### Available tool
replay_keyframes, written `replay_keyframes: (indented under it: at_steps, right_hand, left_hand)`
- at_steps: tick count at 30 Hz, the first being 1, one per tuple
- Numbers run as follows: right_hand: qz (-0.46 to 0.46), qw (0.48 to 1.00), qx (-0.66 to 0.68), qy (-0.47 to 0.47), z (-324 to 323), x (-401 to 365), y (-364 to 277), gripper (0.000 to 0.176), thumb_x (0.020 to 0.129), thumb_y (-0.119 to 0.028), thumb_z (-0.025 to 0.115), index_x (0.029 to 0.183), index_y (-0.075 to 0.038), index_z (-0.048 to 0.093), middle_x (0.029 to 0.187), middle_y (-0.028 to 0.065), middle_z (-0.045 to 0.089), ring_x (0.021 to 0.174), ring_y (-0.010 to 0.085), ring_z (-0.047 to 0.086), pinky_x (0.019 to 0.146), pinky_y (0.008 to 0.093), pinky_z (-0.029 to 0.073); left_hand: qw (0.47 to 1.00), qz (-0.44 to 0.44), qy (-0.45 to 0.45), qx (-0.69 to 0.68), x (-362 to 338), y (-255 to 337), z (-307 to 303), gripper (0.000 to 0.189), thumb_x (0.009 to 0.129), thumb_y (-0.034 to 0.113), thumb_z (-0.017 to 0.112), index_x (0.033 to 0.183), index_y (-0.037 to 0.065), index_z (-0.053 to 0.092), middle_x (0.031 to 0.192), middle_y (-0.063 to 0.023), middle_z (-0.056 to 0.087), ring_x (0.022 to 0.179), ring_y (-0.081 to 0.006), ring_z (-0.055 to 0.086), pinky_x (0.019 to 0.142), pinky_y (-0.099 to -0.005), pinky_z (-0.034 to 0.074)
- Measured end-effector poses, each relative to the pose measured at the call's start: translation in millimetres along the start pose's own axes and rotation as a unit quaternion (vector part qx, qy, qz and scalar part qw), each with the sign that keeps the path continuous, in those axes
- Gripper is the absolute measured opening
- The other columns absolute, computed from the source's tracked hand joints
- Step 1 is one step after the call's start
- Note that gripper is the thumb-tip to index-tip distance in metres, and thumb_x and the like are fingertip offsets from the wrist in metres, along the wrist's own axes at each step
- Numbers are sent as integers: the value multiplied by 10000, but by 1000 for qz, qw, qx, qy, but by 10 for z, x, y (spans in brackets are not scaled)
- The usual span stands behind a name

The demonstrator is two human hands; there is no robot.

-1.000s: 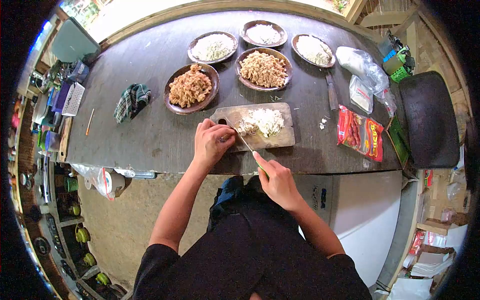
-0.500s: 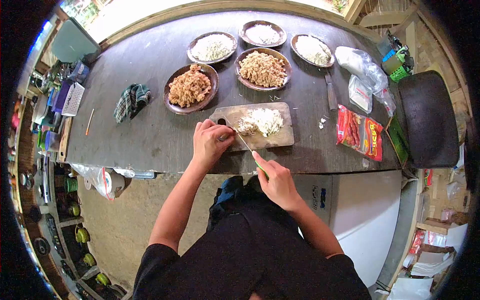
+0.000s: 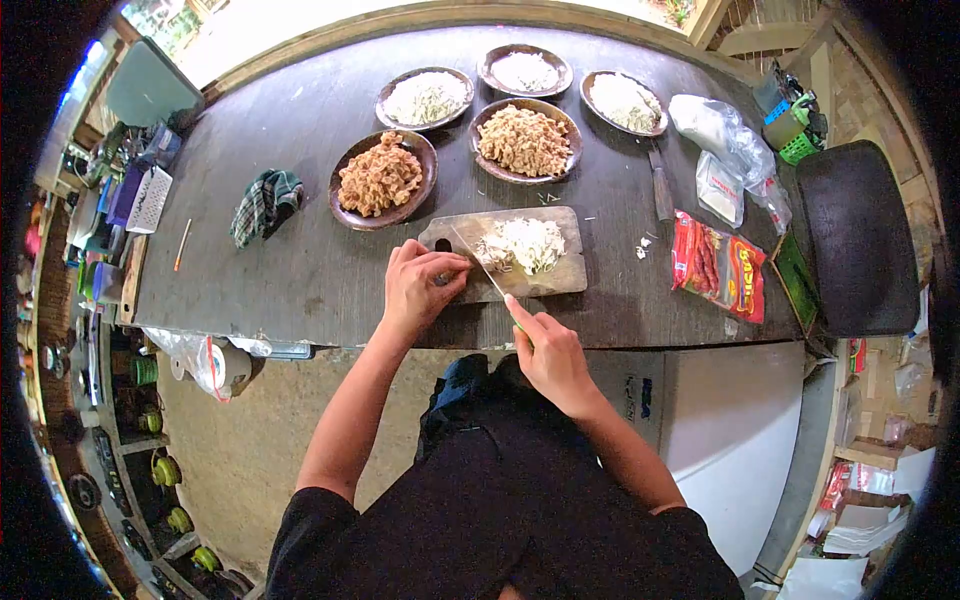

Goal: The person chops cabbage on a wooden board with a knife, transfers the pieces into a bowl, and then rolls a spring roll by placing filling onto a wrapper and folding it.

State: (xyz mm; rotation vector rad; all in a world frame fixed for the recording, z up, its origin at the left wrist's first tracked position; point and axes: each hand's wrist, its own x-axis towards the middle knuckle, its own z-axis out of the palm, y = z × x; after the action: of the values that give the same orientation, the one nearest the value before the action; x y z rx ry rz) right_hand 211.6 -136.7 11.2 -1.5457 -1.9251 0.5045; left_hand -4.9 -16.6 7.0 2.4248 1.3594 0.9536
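Observation:
A wooden cutting board [image 3: 560, 281] lies near the table's front edge, with a heap of pale chopped strips [image 3: 532, 243] on it. My right hand [image 3: 553, 364] is closed around the green handle of a knife [image 3: 483, 266], whose blade slants over the board between the heap and my other hand. At the board's left end, my left hand [image 3: 420, 290] has its fingers bent and pinched together. Whatever sits between those fingertips is too small and hidden to name.
Behind the board stand a plate of brown fried pieces [image 3: 380, 180], a plate of lighter fried pieces [image 3: 525, 140] and several plates of pale shreds [image 3: 427, 97]. Another knife [image 3: 661, 190], a red packet [image 3: 718, 265] and plastic bags [image 3: 725, 135] lie right. A checked cloth [image 3: 266, 207] is left.
The knife blade has shifted slightly away from my left fingertips, its tip a little farther up the board. My left hand stays almost where it was.

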Motion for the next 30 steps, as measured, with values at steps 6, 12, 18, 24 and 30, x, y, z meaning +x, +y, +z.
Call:
replay_keyframes:
  at_steps: [6, 12, 18, 24, 30]
  right_hand:
    - [-4, 999, 36, -17, -73, -65, -49, 528, 947, -82, 642, 1466, -124, 554, 765, 159, 593, 646, 380, 641, 588, 493, 540]
    - [-6, 999, 33, -12, 19, -6, -15, 503, 948, -82, 641, 1445, -117, 573, 766, 157, 598, 632, 382, 638, 588, 501, 542]
    - [0, 1000, 9, 1, 1, 20, -27, 487, 948, -84, 641, 1430, -122, 588, 759, 153, 591, 617, 384, 634, 582, 500, 544]
    - [-10, 999, 26, -16, -41, -76, -30, 526, 951, -90, 635, 1468, -140, 553, 772, 151, 588, 637, 377, 643, 584, 497, 550]
    - [6, 1000, 0, -27, 34, -10, -56, 532, 954, -96, 631, 1476, -149, 546, 779, 151, 592, 641, 378, 647, 588, 499, 553]
  left_hand:
    - [1000, 10, 2, 0, -36, -67, 61, 158, 725, 141, 844, 879, 133, 814, 978, 30, 787, 837, -214, 577, 831, -343, 487]
    - [1000, -11, -4, -19, -27, -37, 39, 150, 750, 190, 831, 895, 159, 817, 937, 39, 780, 849, -198, 580, 851, -332, 474]
    - [1000, -25, -7, 1, -15, -28, 20, 143, 746, 198, 834, 886, 177, 815, 905, 45, 775, 831, -189, 573, 820, -333, 461]
    - [1000, -9, 2, 20, -8, -6, 20, 159, 696, 162, 854, 844, 139, 801, 906, 46, 780, 815, -204, 569, 811, -338, 471]
    - [1000, -14, 9, 6, -7, 3, 33, 163, 687, 155, 857, 839, 144, 800, 903, 51, 778, 809, -199, 567, 806, -343, 462]
